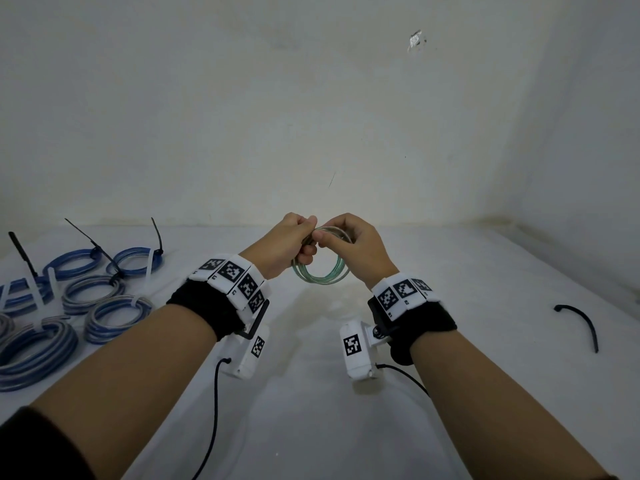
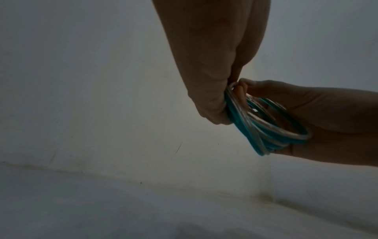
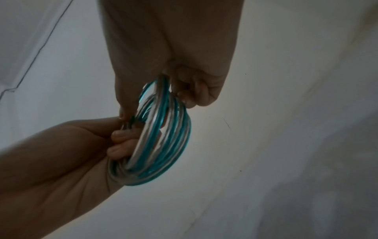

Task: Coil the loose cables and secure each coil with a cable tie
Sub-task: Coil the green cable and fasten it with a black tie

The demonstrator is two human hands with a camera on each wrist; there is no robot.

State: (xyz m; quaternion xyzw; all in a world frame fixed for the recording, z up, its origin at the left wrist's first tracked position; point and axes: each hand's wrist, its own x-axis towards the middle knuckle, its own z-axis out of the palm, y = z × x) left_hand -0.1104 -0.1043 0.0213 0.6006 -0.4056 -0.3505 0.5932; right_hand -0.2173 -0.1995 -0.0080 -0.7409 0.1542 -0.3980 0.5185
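Gripping one teal-and-clear cable coil (image 1: 320, 271) above the white table (image 1: 346, 427), the left hand (image 1: 284, 245) and right hand (image 1: 356, 247) both curl round its top; a black cable tie (image 1: 581, 322) lies well right of it.

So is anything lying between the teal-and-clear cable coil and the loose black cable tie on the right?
Nothing visible. The teal-and-clear cable coil is held in the air by both hands; only bare white table separates it from the loose black cable tie.

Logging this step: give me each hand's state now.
Left hand: closed, gripping the teal cable coil.
Right hand: closed, pinching the same coil at its top.
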